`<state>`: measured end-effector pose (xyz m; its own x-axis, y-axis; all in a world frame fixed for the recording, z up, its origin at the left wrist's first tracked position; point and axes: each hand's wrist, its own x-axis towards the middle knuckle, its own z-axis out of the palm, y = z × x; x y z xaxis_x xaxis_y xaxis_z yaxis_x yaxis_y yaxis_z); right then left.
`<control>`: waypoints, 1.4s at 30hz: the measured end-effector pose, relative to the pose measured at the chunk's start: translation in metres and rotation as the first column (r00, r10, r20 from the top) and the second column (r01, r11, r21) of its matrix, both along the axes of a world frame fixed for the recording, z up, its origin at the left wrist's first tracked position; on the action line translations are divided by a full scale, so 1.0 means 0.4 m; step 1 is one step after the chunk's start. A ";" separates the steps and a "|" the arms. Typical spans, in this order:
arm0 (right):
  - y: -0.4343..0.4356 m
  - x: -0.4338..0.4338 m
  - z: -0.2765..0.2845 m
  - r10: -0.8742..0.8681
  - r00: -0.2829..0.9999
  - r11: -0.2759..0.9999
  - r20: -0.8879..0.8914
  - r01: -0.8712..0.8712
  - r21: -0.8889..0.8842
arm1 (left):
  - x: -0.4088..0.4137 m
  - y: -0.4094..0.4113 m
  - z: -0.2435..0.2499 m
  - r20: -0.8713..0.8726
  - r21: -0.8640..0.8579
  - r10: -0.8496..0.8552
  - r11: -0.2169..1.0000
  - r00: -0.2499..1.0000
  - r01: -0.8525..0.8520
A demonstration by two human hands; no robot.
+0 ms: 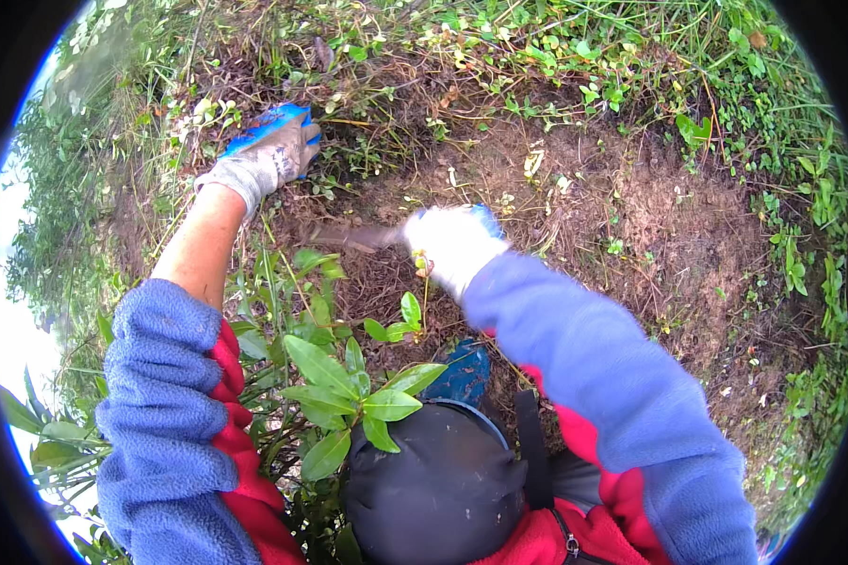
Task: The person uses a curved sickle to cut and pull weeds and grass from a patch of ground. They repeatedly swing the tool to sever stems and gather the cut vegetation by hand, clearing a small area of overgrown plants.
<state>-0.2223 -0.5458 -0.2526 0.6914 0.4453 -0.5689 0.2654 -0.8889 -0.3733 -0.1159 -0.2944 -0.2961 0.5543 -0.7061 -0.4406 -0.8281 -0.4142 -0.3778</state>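
My left hand, in a grey and blue work glove, reaches into the weeds on the soil bank; its fingers are curled, and what lies under them is partly hidden. Nearer the middle, my right hand, in a light glove with blue on it, is shut on a tool, its handle hidden in the fist. The tool's blade is blurred and points left, over the soil below my left hand. The exact kind of tool cannot be told.
Bare brown soil with roots and dry stems spreads to the right, bordered by green weeds. A broad-leaved plant rises close to my dark-clad knee. A blue boot stands just beyond it.
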 end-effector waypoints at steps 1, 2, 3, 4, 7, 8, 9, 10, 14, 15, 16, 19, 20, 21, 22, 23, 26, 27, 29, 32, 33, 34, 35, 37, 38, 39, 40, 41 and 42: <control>-0.027 0.055 0.017 0.029 0.997 0.996 0.077 -0.023 -0.086 | 0.009 -0.001 0.012 -0.021 -0.027 0.039 0.999 0.999 -0.040; -0.100 0.104 0.043 0.010 0.982 0.983 0.186 0.025 -0.183 | 0.018 -0.004 0.024 -0.043 -0.053 0.078 0.995 0.996 -0.080; -0.168 0.163 0.058 0.071 0.957 0.927 0.281 0.041 -0.374 | 0.034 -0.006 0.046 -0.082 -0.012 0.087 0.996 0.993 -0.088; -0.228 0.207 0.079 0.284 0.884 0.897 0.371 -0.108 -0.429 | 0.049 -0.015 0.066 -0.134 -0.029 0.062 0.997 0.989 -0.066; -0.301 0.277 0.075 0.391 0.834 0.820 0.388 -0.125 -0.558 | 0.096 -0.025 0.118 -0.113 -0.140 0.095 0.984 0.989 -0.111; -0.298 0.283 0.064 0.370 0.841 0.841 0.394 -0.123 -0.527 | 0.099 -0.023 0.122 -0.281 -0.236 0.304 0.898 0.910 -0.372; -0.277 0.277 0.047 0.349 0.845 0.863 0.404 -0.121 -0.491 | 0.102 -0.027 0.119 -0.343 -0.204 0.382 0.861 0.858 -0.465; -0.254 0.257 0.031 0.257 0.893 0.903 0.370 -0.085 -0.422 | 0.103 -0.029 0.112 -0.303 -0.150 0.401 0.876 0.865 -0.459; -0.196 0.123 -0.022 -0.153 0.986 0.983 0.064 0.158 -0.097 | 0.090 -0.052 0.064 -0.104 0.243 0.366 0.911 0.925 -0.334; -0.210 0.072 -0.021 -0.171 0.985 0.985 0.012 0.171 0.006 | 0.082 -0.063 0.060 -0.118 0.279 0.352 0.909 0.928 -0.309; -0.221 0.022 -0.024 -0.183 0.983 0.983 0.009 0.183 0.007 | 0.068 -0.073 0.064 -0.132 0.319 0.343 0.903 0.930 -0.287; -0.301 -0.121 -0.008 -0.321 0.931 0.942 -0.175 0.333 0.047 | 0.021 -0.123 0.092 -0.171 0.447 0.330 0.865 0.928 -0.225; -0.316 -0.147 -0.013 -0.583 0.688 0.747 -0.431 0.663 0.048 | 0.005 -0.146 0.098 -0.162 0.336 0.443 0.865 0.882 -0.373; -0.329 -0.163 -0.020 -0.751 0.262 0.436 -0.606 0.886 -0.159 | -0.010 -0.172 0.098 -0.174 0.272 0.454 0.875 0.874 -0.400; -0.330 -0.170 -0.035 -0.686 -0.032 0.118 -0.727 0.981 -0.154 | -0.024 -0.197 0.093 -0.198 0.206 0.404 0.908 0.893 -0.365; -0.326 -0.168 -0.051 -0.626 0.004 0.136 -0.780 0.985 -0.105 | -0.039 -0.218 0.082 -0.195 0.125 0.342 0.938 0.919 -0.323; -0.274 -0.138 -0.121 -0.450 -0.042 0.099 -0.892 0.990 -0.096 | -0.057 -0.259 0.026 0.161 0.130 -0.227 0.970 0.960 0.207; -0.254 -0.130 -0.142 -0.301 -0.024 0.051 -0.953 0.998 -0.041 | -0.050 -0.262 0.003 0.190 0.196 -0.313 0.941 0.931 0.276; -0.223 -0.128 -0.168 -0.090 -0.161 -0.005 -0.983 0.987 -0.161 | -0.024 -0.275 -0.049 0.262 0.308 -0.483 0.862 0.835 0.402; -0.199 -0.138 -0.178 -0.070 -0.340 -0.092 -0.938 0.938 -0.334 | 0.021 -0.301 -0.125 0.195 -0.010 -0.185 0.982 0.963 0.191; -0.194 -0.137 -0.179 -0.056 -0.301 -0.063 -0.952 0.953 -0.297 | 0.028 -0.313 -0.147 0.154 0.108 -0.176 0.981 0.972 0.161; -0.191 -0.127 -0.183 -0.020 -0.240 0.016 -0.971 0.971 -0.240 | 0.037 -0.326 -0.165 0.165 0.283 -0.291 0.929 0.942 0.238; -0.181 -0.121 -0.186 -0.028 -0.176 0.042 -0.984 0.983 -0.177 | 0.038 -0.333 -0.179 0.173 0.237 -0.243 0.951 0.955 0.199; -0.162 -0.094 -0.203 0.020 0.105 -0.012 -0.994 0.994 0.105 | 0.041 -0.350 -0.195 0.179 0.200 -0.158 0.972 0.971 0.121; -0.157 -0.089 -0.208 -0.045 0.098 0.024 -0.994 0.995 0.097 | 0.042 -0.358 -0.198 0.199 0.189 -0.212 0.966 0.957 0.175; -0.150 -0.087 -0.214 0.001 0.159 0.070 -0.987 0.985 0.159 | 0.040 -0.358 -0.198 0.225 0.127 -0.146 0.985 0.963 0.120; -0.147 -0.116 -0.207 -0.035 0.166 -0.007 -0.985 0.986 0.167 | 0.038 -0.361 -0.199 0.229 0.063 -0.111 0.993 0.967 0.099; -0.162 -0.135 -0.201 -0.009 0.033 0.016 -0.999 0.999 0.033 | 0.041 -0.360 -0.198 0.216 0.036 -0.072 0.997 0.974 0.066; -0.168 -0.193 -0.179 -0.235 -0.115 -0.078 -0.965 0.992 -0.099 | 0.041 -0.359 -0.199 0.186 -0.028 -0.023 0.999 0.982 0.029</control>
<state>-0.2995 -0.6129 -0.3244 0.3916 0.3542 -0.8492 -0.8931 0.3684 -0.2582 -0.0996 -0.4380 -0.3758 0.6056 -0.7329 -0.3101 -0.7553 -0.4067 -0.5140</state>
